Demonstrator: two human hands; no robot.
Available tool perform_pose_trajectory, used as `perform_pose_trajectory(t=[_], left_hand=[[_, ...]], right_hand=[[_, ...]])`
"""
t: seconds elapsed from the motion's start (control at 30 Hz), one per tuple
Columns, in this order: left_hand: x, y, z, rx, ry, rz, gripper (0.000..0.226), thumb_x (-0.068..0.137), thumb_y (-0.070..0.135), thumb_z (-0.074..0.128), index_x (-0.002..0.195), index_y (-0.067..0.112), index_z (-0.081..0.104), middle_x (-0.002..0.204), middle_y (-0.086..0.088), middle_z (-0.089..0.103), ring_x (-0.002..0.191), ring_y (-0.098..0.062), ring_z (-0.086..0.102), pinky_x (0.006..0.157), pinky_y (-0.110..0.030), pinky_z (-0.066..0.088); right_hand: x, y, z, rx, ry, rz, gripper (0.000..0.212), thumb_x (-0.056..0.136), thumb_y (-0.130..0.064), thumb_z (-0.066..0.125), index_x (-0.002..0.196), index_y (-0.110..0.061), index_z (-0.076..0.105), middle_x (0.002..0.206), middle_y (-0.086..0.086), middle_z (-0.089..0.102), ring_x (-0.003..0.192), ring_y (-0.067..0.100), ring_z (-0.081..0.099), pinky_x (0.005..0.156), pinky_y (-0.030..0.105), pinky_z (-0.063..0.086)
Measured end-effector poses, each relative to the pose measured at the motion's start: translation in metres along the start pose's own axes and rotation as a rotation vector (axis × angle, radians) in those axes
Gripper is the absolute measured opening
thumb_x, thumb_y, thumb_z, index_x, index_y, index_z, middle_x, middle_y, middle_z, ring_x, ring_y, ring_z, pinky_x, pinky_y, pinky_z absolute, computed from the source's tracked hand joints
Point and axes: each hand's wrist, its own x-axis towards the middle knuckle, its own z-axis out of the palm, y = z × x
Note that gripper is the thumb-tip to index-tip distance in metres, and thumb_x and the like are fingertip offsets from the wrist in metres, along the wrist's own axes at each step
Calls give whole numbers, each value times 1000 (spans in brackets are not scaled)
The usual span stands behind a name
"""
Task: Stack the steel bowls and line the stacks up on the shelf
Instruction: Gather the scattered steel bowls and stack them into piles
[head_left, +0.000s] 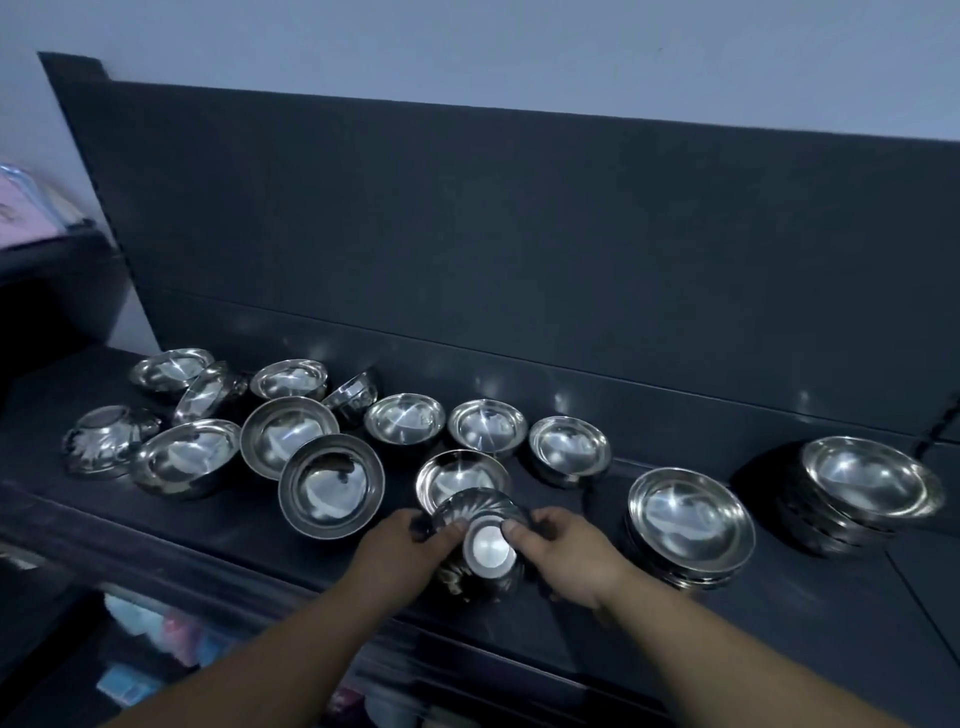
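at the left of the dark shelf (779, 597), loose shiny round steel bowls (291, 436) lie unsorted. at centre front the left hand (410, 545) and right hand (566, 551) both grip a fluted steel bowl (485, 545) base-up, probably to turn it for nesting; two nested stacks (691, 519) stand right.

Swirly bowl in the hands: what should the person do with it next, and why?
Probably turn it over first. The left hand and the right hand both grip the fluted steel bowl with its flat base facing up, while the nearer stack to the right sits rim up. Once turned, the bowl could likely nest onto that stack.
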Motion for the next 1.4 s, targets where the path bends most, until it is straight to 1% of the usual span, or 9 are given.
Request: perform_pose_trajectory(t=[0.1,0.2,0.37,0.5,0.6,0.73,0.97,1.23,1.4], left_hand=[[-1,3,0,-41,-11,4,42,74,59,68,95,23,58,89,11,63,87,-9,62,80,-28,49],[-4,8,1,-96,-46,-7,48,71,61,70,91,18,64,88,7,70,82,-10,67,79,-31,55],[-13,33,13,-301,-70,62,25,77,41,75,87,19,67,84,1,74,75,-12,70,66,-26,54],[-17,66,29,-477,-131,140,18,80,27,75,92,15,68,85,-7,75,76,-17,71,70,-32,56],[-22,94,44,-411,-126,302,14,80,20,74,91,18,66,80,-1,73,75,-12,69,68,-26,52],[-23,119,71,-194,-50,545,10,75,20,76,78,24,67,80,3,69,80,-15,66,76,-28,54],[-17,125,115,159,-3,878,16,71,14,80,78,23,68,97,20,54,94,5,53,79,-2,36],[-11,110,135,207,-11,866,23,74,15,78,91,26,68,124,14,48,116,9,44,94,3,24],[-13,104,139,103,13,700,66,70,38,79,129,26,51,140,11,42,132,-1,37,110,-22,30]], right_hand=[[-5,-3,3,134,8,57,68,80,-60,63,134,-21,49,118,-3,62,85,20,67,67,34,59],[-12,-4,2,217,3,71,54,79,-58,66,118,-22,59,109,0,67,79,21,67,59,33,58],[-27,-6,-22,284,101,13,25,84,-51,66,88,-27,60,91,-11,68,87,16,68,70,32,56],[-32,-3,-58,407,236,-67,32,81,-48,70,100,-22,70,94,-9,73,83,7,68,78,25,54],[-37,3,-93,495,310,-95,27,84,-41,70,104,-23,70,98,-8,74,93,10,69,91,33,55],[-48,22,-134,524,420,-147,13,88,-34,67,94,-25,73,89,-4,76,90,17,72,80,28,57],[-59,78,-167,428,534,-100,18,91,-25,65,107,-17,68,90,-14,66,79,-8,57,63,2,41],[-51,121,-156,371,340,10,46,83,-24,74,126,-13,60,113,-2,65,106,10,60,99,23,44],[-44,132,-149,333,251,7,56,76,-21,80,128,-20,57,119,3,64,110,12,61,103,30,47]])
